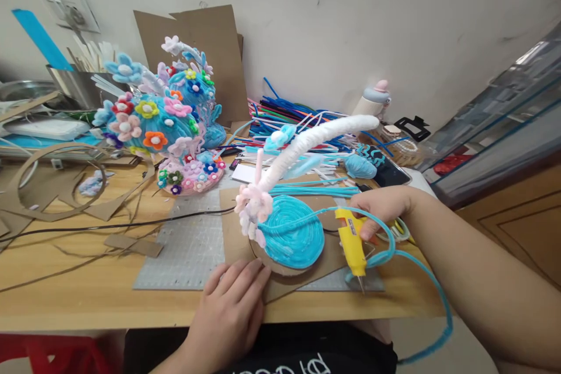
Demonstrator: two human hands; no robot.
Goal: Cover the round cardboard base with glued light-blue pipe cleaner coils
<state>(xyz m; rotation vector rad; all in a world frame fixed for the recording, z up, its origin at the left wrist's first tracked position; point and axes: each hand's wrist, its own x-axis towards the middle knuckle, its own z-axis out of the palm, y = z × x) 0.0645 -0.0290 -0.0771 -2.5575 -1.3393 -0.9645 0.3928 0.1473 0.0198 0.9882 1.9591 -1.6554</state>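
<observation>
My left hand point(234, 307) lies with its fingers stretched over the front edge of a round cardboard base point(280, 267). A spiral of blue pipe cleaner point(293, 239) covers most of that base, and its loose strand point(427, 266) loops off to the right. From the base's left side rises a curved white fuzzy stem point(315, 139), with pale pink flowers point(256, 204) at its foot and a blue flower point(280, 137) beside it. My right hand point(383, 210) is closed on a yellow glue gun point(352, 242), nozzle pointing down, right of the base.
A grey cutting mat point(184, 251) lies beneath the cardboard. Flower-covered blue pipe-cleaner pieces point(153, 123) stand at the back left, near cardboard offcuts point(26, 187). Behind are bundled pipe cleaners point(280, 117), a bottle point(370, 99) and a phone point(392, 170). A black cord point(131, 225) crosses the table.
</observation>
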